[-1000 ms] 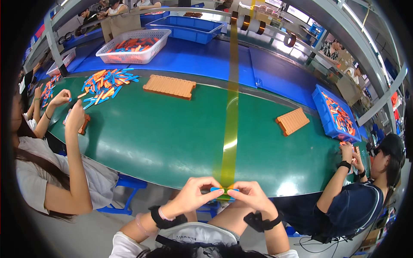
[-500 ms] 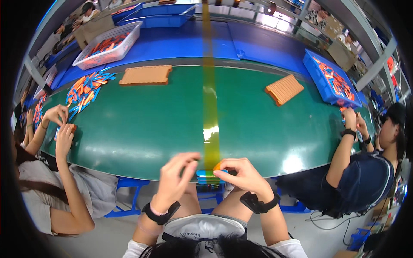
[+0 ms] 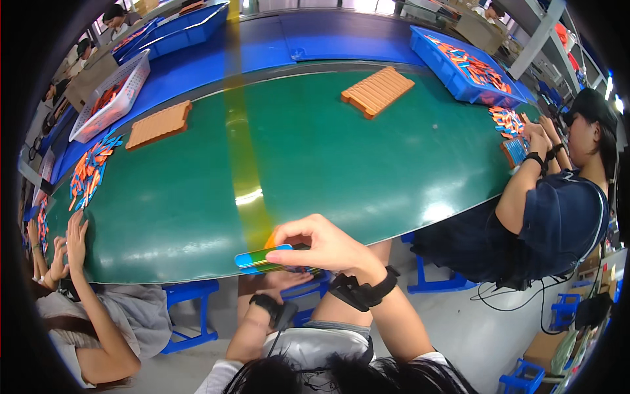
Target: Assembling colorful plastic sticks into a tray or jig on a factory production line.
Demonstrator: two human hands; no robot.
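Head view: your right hand [image 3: 328,248] holds blue strips [image 3: 247,261] at lower centre, by the green surface's [image 3: 164,210] near edge.
They look flat, glossy, round-ended, greenish midway; the long axis runs left-right, left end slightly lower. Your right fingers [image 3: 289,257] pinch the right part; your left hand's [image 3: 283,281] fingers stretch out below.

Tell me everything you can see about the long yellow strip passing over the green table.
The yellow strip is a long, narrow, see-through band, smooth and glossy like plastic film, with a bright glare patch toward its near end. It looks flat and stretched, passing over the blue surface at the far side and the green table to the near edge. There it meets the blue pieces held by the right hand. Whether it touches the table is unclear.
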